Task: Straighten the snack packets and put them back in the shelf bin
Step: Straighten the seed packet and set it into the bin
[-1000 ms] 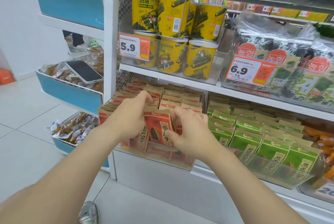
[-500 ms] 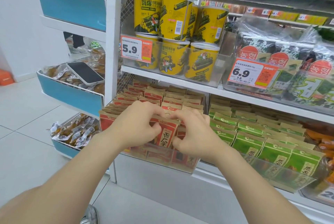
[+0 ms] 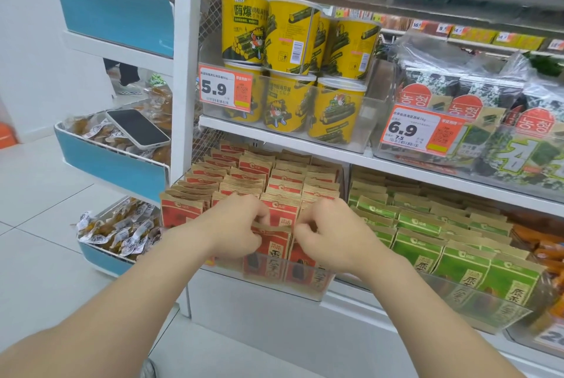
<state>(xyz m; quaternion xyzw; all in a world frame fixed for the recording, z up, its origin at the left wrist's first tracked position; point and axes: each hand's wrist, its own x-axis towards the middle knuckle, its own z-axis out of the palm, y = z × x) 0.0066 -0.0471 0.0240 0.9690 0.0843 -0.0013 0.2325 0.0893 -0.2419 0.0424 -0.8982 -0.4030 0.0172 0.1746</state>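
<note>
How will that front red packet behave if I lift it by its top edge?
Probably light: the left hand and right hand manage the red packet with fingertip pinches. Likely floppy, as its kraft top edge bows between them. Flat-sided, so it should lean, not roll.

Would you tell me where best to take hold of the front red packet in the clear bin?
Grip the red packet by its brown top strip, from above: it stands upright and the clear bin wall covers its lower half.
</note>
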